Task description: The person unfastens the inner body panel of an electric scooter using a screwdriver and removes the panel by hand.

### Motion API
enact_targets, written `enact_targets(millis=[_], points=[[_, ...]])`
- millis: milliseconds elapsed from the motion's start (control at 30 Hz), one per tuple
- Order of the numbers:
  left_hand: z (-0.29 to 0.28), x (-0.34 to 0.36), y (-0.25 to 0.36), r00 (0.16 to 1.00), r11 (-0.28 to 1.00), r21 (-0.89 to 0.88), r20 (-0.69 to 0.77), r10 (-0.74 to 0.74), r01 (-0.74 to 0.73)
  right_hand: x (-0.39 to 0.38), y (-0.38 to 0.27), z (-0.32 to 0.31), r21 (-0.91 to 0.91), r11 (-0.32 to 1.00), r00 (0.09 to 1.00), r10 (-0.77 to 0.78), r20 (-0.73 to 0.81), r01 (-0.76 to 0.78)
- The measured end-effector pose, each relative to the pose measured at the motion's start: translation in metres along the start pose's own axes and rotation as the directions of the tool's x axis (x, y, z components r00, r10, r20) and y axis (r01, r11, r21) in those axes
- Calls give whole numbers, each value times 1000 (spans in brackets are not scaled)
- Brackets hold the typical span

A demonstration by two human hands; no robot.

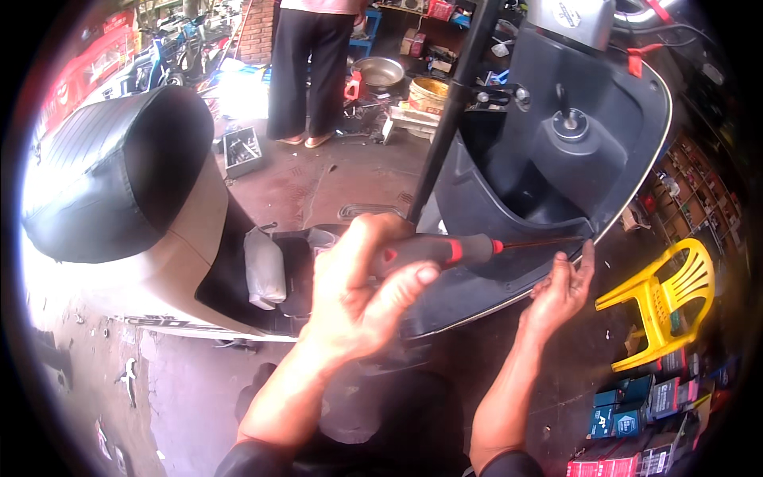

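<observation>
My left hand (358, 298) is closed around the grey and red handle of a screwdriver (469, 250). The thin shaft points right, its tip meeting the lower corner of a scooter's dark front panel (509, 266). Beside that tip, my right hand (556, 290) has its thumb and fingers at the panel's light-trimmed edge, curled about it. Exactly what lies under those fingertips is hard to make out. Above them the panel forms an open storage pocket, with a key lock (570, 125) higher up. A pale wrapped bundle (265, 269) rests on the footboard, left of my left hand.
The scooter's black seat (119, 171) rises at left. Another person (314, 71) stands beyond it, near a tray of parts (242, 151), a metal basin (378, 73) and a yellow bucket (427, 94). At right are a yellow plastic chair (664, 302) and stacked boxes (636, 413).
</observation>
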State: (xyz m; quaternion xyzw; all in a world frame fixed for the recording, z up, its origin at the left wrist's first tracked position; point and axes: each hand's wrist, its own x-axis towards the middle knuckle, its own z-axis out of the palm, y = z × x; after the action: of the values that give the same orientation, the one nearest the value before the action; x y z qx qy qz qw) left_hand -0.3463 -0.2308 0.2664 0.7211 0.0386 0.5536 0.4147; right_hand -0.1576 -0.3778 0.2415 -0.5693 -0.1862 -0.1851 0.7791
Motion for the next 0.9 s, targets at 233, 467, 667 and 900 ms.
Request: enact_targets(millis=[233,467,667,900], points=[[-1,0,-3,991,990,71,48,-122,119,0,-2,4,-46,999,1000,-18,14,19],[-10,13,-7,989,994,91,140,50,-63,2,-7,6,-12,1000,999,11,-33,-11],[-6,13,3,970,976,25,110,-217,215,6,-2,1,3,1000,1000,6,-6,-6],[-33,33,-5,754,674,390,519,402,-627,6,-12,2,-34,999,999,34,-10,-35]])
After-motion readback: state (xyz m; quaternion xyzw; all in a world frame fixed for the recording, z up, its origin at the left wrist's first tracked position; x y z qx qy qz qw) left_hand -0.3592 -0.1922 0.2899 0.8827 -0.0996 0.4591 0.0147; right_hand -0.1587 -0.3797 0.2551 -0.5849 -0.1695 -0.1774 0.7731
